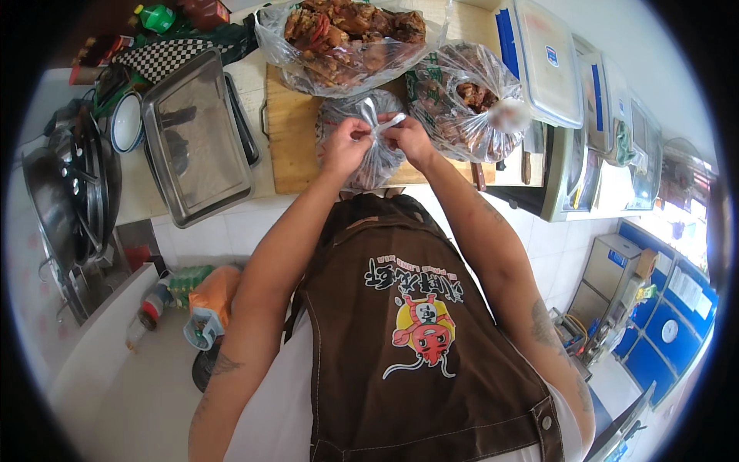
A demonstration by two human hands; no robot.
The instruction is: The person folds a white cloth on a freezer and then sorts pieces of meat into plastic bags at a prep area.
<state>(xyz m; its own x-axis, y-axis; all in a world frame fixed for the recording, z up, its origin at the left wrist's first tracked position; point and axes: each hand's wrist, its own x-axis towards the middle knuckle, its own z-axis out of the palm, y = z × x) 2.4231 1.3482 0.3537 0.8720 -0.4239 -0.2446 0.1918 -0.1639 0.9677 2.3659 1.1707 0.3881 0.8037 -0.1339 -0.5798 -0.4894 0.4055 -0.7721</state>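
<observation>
A clear plastic bag [369,167] with its neck gathered and its ends crossed in a knot rests on the wooden cutting board [294,167]. My left hand [348,144] pinches the bag's neck from the left, and my right hand [409,138] grips the twisted end on the right. Beyond them lies a large open plastic bag of cooked brown meat [352,46]. Right of my hands sits another clear bag of meat [462,110], bunched together at its right side. What the bag between my hands holds is hard to make out.
Left of the board stand a rectangular steel tray [199,138] and a white bowl [127,122]. Knife handles [478,177] reach over the counter's near edge. Lidded plastic containers [551,63] stand at the right; pans [58,202] are at the far left.
</observation>
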